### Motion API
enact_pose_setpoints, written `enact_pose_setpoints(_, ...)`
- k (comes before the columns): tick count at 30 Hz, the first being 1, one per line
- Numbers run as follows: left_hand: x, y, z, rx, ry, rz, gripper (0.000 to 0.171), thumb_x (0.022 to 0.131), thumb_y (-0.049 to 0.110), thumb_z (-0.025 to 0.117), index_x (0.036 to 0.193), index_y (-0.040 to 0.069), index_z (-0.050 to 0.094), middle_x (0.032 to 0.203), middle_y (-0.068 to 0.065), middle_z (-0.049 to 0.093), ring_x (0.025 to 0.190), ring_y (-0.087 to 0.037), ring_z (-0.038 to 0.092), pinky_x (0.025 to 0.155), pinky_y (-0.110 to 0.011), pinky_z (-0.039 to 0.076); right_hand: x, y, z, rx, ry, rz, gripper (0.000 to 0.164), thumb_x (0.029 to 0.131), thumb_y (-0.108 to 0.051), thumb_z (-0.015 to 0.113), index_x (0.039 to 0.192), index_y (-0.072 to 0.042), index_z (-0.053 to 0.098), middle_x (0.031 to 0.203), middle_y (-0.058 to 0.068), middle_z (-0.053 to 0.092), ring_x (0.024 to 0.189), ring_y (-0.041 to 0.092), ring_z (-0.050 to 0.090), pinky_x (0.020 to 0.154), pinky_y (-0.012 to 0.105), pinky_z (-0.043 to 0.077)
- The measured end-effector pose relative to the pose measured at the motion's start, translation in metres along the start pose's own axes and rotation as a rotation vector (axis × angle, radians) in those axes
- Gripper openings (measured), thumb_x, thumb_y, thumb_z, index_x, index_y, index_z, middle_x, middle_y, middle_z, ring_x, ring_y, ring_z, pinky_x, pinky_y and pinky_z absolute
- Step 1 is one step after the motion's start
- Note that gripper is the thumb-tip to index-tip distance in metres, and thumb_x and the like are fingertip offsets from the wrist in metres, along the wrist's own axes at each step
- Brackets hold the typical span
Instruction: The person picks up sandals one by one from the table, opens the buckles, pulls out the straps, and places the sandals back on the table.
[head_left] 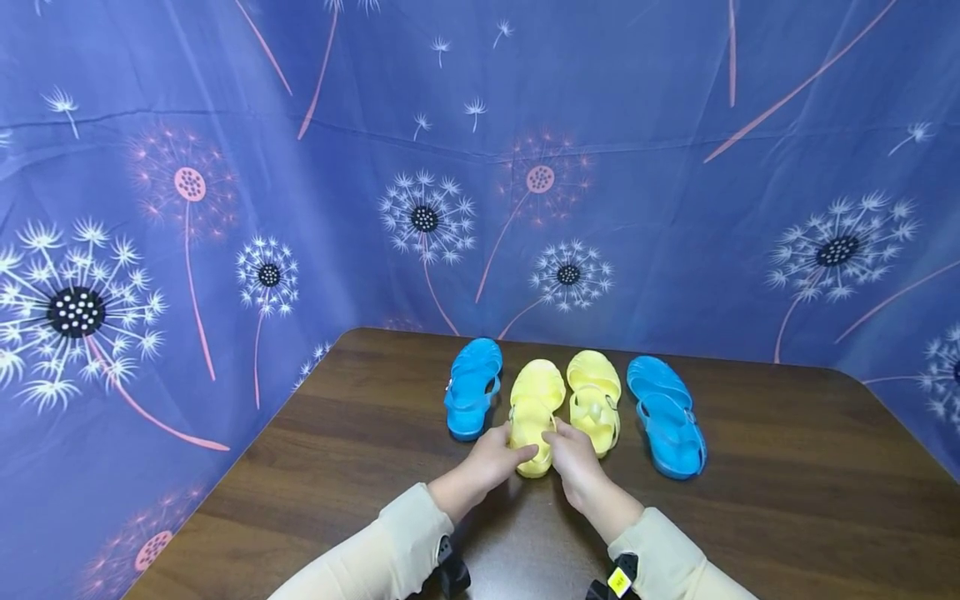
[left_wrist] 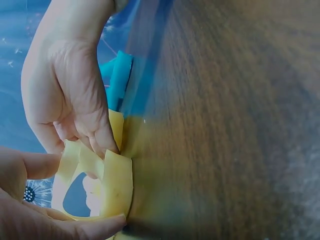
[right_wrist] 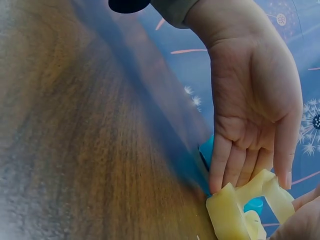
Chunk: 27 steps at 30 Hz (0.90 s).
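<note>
Two yellow clogs stand in the middle of the row in the head view, toes away from me. My left hand [head_left: 491, 460] holds the left yellow clog [head_left: 537, 386] by its left side near the heel, thumb over the rim. On the opposite side, my right hand [head_left: 576, 461] grips the same clog, its thumb at the edge. The heel opening of this clog [left_wrist: 118, 185] faces the left wrist camera, with fingers on both sides. Just right of my right hand is the other yellow clog [head_left: 594, 375], its heel strap at the back.
A blue clog [head_left: 474, 375] stands left of the yellow pair, and another blue clog [head_left: 667, 421] to the right, angled. All are on a brown wooden table [head_left: 345, 417]. Blue cloth [head_left: 660, 250] with dandelion prints hangs behind the table and along its left.
</note>
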<state>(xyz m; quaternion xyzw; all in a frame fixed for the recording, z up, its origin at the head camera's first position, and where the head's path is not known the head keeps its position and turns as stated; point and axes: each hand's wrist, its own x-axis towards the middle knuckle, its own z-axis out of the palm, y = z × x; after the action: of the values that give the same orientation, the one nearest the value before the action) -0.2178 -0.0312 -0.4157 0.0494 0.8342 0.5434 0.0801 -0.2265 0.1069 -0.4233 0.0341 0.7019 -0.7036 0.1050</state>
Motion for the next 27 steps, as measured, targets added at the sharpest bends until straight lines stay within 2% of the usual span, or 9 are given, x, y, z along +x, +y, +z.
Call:
enact_pose_setpoints(7,-0.008,-0.001,-0.001,0.018,0.004,-0.010,0.058,0.090,0.016,0.067,0.136,-0.012,0.046,0.138,-0.026,0.052,0.128,-0.036,0.049,0.107,-0.053,0.039,-0.004,0.006,0.002,0.004,-0.012,-0.004,0.056,0.101,-0.008,0.036,0.147,0.015,0.015,0.158,0.028,0.011,0.145,0.044,0.011,0.117,0.057,0.016)
enact_pose_setpoints(12,-0.009,-0.001,-0.001,0.017,-0.003,0.009,0.057,0.090,0.015,0.067,0.135,-0.012,0.047,0.135,-0.025,0.055,0.125,-0.035,0.052,0.105,-0.052,0.041,-0.005,0.007,0.002,0.003,-0.001,-0.008,0.056,0.100,-0.009,0.037,0.147,0.015,0.018,0.157,0.029,0.015,0.145,0.044,0.014,0.116,0.057,0.018)
enact_pose_setpoints(16,-0.008,-0.003,-0.005,-0.010,-0.037,0.029,0.052,0.092,0.019,0.066,0.133,-0.010,0.050,0.131,-0.022,0.059,0.121,-0.033,0.055,0.104,-0.051,0.042,-0.003,0.003,-0.001,-0.022,-0.002,-0.010,0.055,0.100,-0.010,0.039,0.146,0.016,0.022,0.155,0.030,0.021,0.143,0.044,0.020,0.114,0.059,0.022)
enact_pose_setpoints(19,-0.005,-0.005,-0.010,-0.057,-0.077,0.025,0.051,0.095,0.024,0.061,0.132,-0.009,0.051,0.132,-0.022,0.058,0.123,-0.033,0.054,0.104,-0.052,0.042,-0.001,-0.004,-0.004,-0.077,-0.011,-0.015,0.055,0.099,-0.011,0.041,0.145,0.015,0.025,0.152,0.031,0.027,0.141,0.045,0.025,0.112,0.060,0.026)
enact_pose_setpoints(21,-0.003,-0.006,-0.014,-0.075,-0.074,0.006,0.052,0.097,0.027,0.059,0.133,-0.010,0.050,0.134,-0.022,0.057,0.126,-0.035,0.052,0.105,-0.052,0.041,0.001,-0.009,-0.007,-0.139,-0.018,-0.023,0.055,0.099,-0.013,0.044,0.144,0.014,0.028,0.152,0.031,0.028,0.141,0.046,0.026,0.112,0.061,0.026)
enact_pose_setpoints(24,0.000,-0.009,-0.018,-0.092,-0.031,-0.031,0.048,0.099,0.026,0.056,0.131,-0.009,0.052,0.131,-0.023,0.058,0.123,-0.036,0.054,0.102,-0.051,0.045,0.006,-0.016,-0.011,-0.259,-0.024,-0.052,0.056,0.098,-0.015,0.049,0.145,0.009,0.032,0.153,0.029,0.028,0.142,0.046,0.024,0.113,0.059,0.026)
enact_pose_setpoints(27,0.002,-0.013,-0.021,-0.107,0.050,-0.065,0.038,0.097,0.019,0.058,0.123,-0.007,0.059,0.121,-0.019,0.063,0.108,-0.030,0.062,0.093,-0.044,0.052,0.014,-0.021,-0.013,-0.387,-0.039,-0.129,0.052,0.097,-0.016,0.053,0.143,0.004,0.040,0.151,0.025,0.035,0.142,0.043,0.027,0.113,0.057,0.029)
